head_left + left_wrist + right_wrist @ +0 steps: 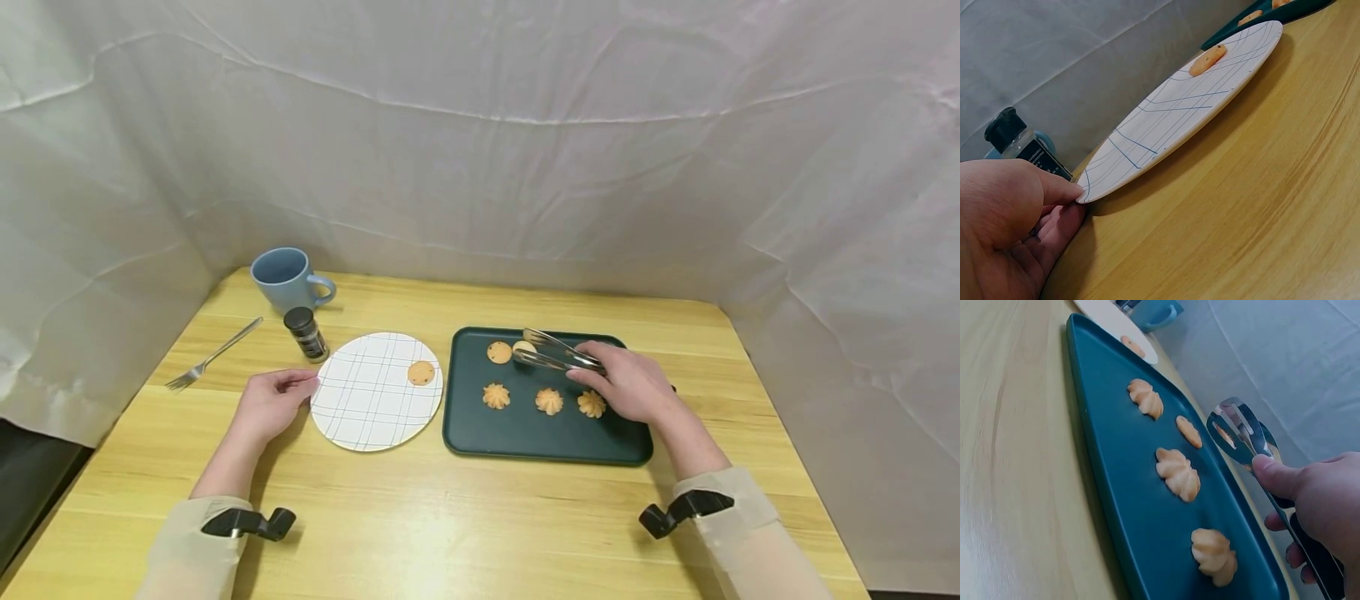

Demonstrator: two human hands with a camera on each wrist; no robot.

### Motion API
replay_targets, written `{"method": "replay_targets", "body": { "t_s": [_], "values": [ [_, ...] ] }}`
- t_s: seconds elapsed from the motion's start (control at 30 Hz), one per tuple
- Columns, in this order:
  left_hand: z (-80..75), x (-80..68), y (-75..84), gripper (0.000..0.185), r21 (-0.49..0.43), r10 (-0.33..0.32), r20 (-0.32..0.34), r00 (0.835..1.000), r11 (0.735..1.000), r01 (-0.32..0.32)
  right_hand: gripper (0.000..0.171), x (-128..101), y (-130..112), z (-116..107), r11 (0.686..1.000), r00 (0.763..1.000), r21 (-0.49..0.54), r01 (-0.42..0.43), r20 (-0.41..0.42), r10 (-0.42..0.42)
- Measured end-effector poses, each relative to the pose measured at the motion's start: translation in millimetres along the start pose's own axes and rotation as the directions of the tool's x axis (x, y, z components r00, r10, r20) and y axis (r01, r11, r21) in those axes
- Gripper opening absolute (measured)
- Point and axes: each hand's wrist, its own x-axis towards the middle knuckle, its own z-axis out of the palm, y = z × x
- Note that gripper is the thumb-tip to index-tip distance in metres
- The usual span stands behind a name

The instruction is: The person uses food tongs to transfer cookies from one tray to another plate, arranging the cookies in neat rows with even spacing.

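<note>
Right hand (633, 385) grips metal tongs (558, 353) over the dark green tray (540, 442) — tong tips close around a pale cookie (523, 347) at the tray's far edge. Three swirl cookies (549, 401) lie in a row below. Left hand (272, 402) pinches the rim of the grid-lined plate (367, 400) — one round cookie (421, 372) on it.

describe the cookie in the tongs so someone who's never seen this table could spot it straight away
Find the dark green tray on the right of the wooden table. In its far row, a pale cookie sits between the tips of the metal tongs held by the right hand. It alone is in the tongs.
</note>
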Motion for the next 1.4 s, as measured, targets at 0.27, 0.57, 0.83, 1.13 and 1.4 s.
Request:
{"method": "replay_targets", "body": {
  "t_s": [0.27,0.57,0.83,1.13,1.4],
  "values": [
    [0.5,0.4,-0.3,0.041,-0.012,-0.006,0.001,1.000,1.000,0.006,0.061,3.9,-15.7,-5.1,0.999,1.000,0.016,0.029,-0.012,-0.028],
    [0.8,0.0,0.2,0.042,-0.018,-0.019,0.007,1.000,1.000,0.019,0.060,10.8,-35.0,-4.9,0.997,0.997,0.007,0.078,-0.019,-0.078],
    [0.6,-0.5,1.6,0.041,-0.021,-0.020,0.013,1.000,1.000,0.020,0.059,19.5,-53.1,-4.5,0.994,0.994,0.007,0.112,-0.018,-0.112],
    [0.7,-0.5,0.9,0.041,-0.009,-0.012,0.007,1.000,1.000,0.012,0.060,30.9,-74.5,0.7,0.989,0.989,0.016,0.150,-0.014,-0.150],
    [0.8,-0.2,0.2,0.041,-0.014,-0.013,0.006,1.000,1.000,0.013,0.058,38.5,-89.7,9.9,0.984,0.984,0.025,0.175,-0.023,-0.175]
  ]
}}
